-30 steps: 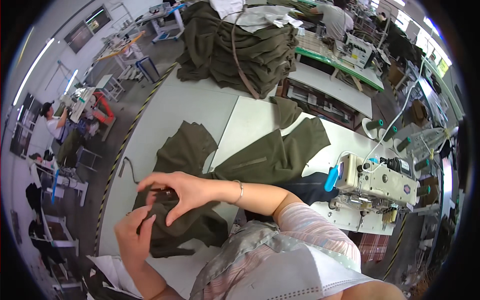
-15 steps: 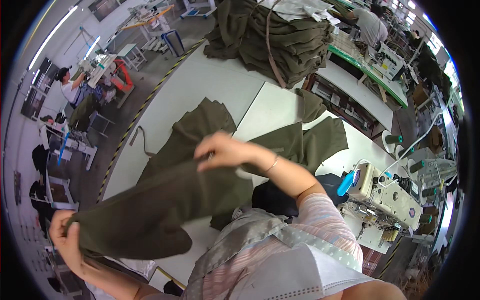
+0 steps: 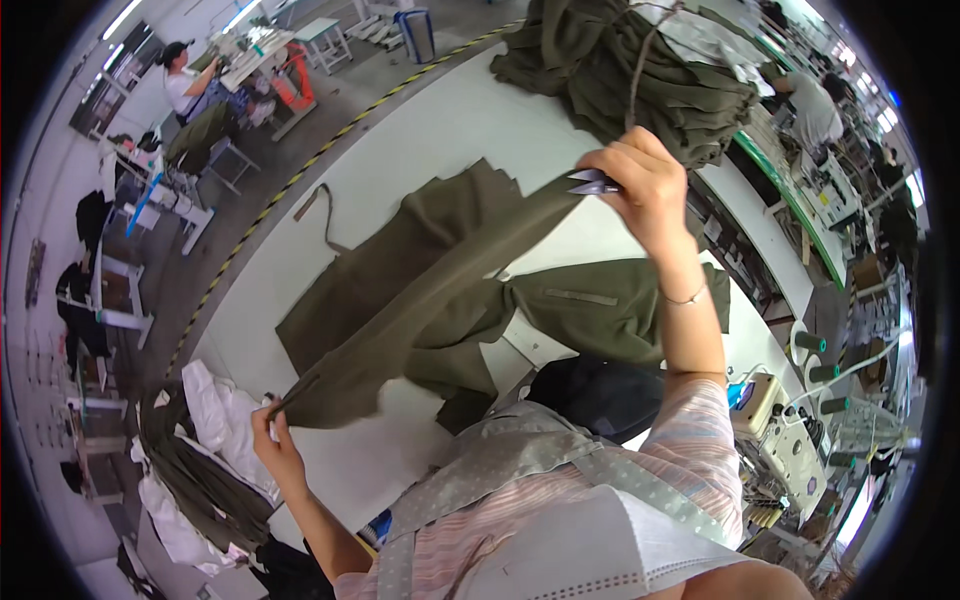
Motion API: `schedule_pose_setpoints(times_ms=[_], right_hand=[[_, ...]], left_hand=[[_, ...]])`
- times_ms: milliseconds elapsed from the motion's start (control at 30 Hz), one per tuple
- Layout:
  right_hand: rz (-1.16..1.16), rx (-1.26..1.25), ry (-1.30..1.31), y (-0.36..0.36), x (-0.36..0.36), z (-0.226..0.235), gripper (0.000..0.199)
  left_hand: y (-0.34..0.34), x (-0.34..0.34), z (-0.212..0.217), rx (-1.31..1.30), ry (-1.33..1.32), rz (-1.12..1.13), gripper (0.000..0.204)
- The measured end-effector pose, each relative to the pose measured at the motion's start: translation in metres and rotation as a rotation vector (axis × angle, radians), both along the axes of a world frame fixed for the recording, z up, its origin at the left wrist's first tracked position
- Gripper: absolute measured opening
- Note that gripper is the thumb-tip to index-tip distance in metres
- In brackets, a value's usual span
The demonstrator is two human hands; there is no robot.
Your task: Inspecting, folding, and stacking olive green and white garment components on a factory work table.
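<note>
A dark olive fabric piece (image 3: pixel 440 275) is stretched slantwise between my two hands above the white table. My left hand (image 3: pixel 278 445) pinches its lower left end between thumb and fingers. Up at the right, my right hand (image 3: pixel 645 185) is closed on the other end. Small thread snips (image 3: pixel 594 183) also sit in that hand, their metal blades pointing left out of the fingers. Under and behind the held piece lie more olive pieces: one (image 3: pixel 430 215) at the far side, and one with a narrow slit-like strip (image 3: pixel 600 290) to the right.
A tall pile of olive fabric (image 3: pixel 640 80) stands at the table's far end. White and olive cloth (image 3: pixel 215 420) hangs at the left. A dark cloth (image 3: pixel 590 395) lies near my body. A sewing machine (image 3: pixel 775 430) stands at right, by thread cones (image 3: pixel 810 342). Co-workers sit farther off.
My right hand has swung up and to the right, drawing the fabric taut. My left hand has moved right and slightly up. The view has turned, bringing the cloth at left into sight.
</note>
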State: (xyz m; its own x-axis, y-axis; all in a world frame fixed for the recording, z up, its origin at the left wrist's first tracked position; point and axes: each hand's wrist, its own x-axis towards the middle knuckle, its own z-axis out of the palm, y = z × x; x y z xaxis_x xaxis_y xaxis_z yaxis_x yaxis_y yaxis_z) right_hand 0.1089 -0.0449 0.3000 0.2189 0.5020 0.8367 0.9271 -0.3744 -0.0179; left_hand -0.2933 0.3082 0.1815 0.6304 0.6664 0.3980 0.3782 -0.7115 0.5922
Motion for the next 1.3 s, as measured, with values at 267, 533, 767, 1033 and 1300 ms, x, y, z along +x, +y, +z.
schedule_pose_setpoints(times_ms=[267, 533, 767, 1033, 1300], right_hand=[[-0.006, -0.327, 0.553, -0.021, 0.027, -0.041, 0.039], [-0.107, -0.300, 0.819, 0.020, 0.126, -0.089, 0.018], [-0.175, -0.573, 0.843, 0.152, 0.234, -0.223, 0.032], [-0.300, -0.449, 0.615, 0.247, 0.214, -0.318, 0.027], [0.264, -0.772, 0.604, 0.216, 0.071, -0.336, 0.065]], left_hand=[[0.013, -0.043, 0.065, 0.278, 0.514, -0.039, 0.033], [0.117, -0.013, 0.037, -0.450, 0.123, 0.000, 0.018], [0.237, 0.081, -0.092, -0.645, 0.319, -0.087, 0.018], [0.269, 0.115, -0.187, -0.200, 0.646, 0.129, 0.027], [0.085, 0.131, -0.183, 0.063, 0.780, -0.177, 0.072]])
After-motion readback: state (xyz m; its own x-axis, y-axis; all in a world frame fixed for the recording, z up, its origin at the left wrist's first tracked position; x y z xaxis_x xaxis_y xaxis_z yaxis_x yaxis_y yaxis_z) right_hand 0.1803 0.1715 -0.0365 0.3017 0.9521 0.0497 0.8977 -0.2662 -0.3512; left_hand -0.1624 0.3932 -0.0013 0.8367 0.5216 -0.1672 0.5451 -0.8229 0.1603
